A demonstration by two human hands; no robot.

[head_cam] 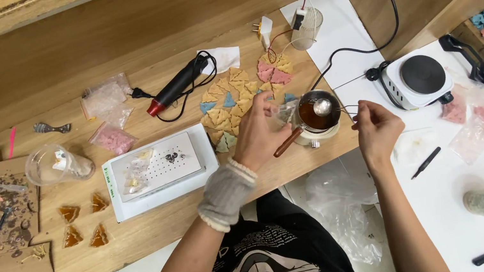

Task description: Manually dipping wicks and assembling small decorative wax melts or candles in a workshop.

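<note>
Hands on small pot of amber liquid, straddling the surface edge.
Left hand clamped on a clear bag at the pot's rim; right hand pinching a spoon over the liquid. Four amber triangles sit cast far left; coloured triangles piled just beyond. Hotplate crowds right; open floor gap below.

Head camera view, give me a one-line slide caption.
Left hand steadies a small pot of amber liquid; right hand holds a spoon above it.

Black graphic tee, bare arms w/ grey knit wristband on left.
</note>
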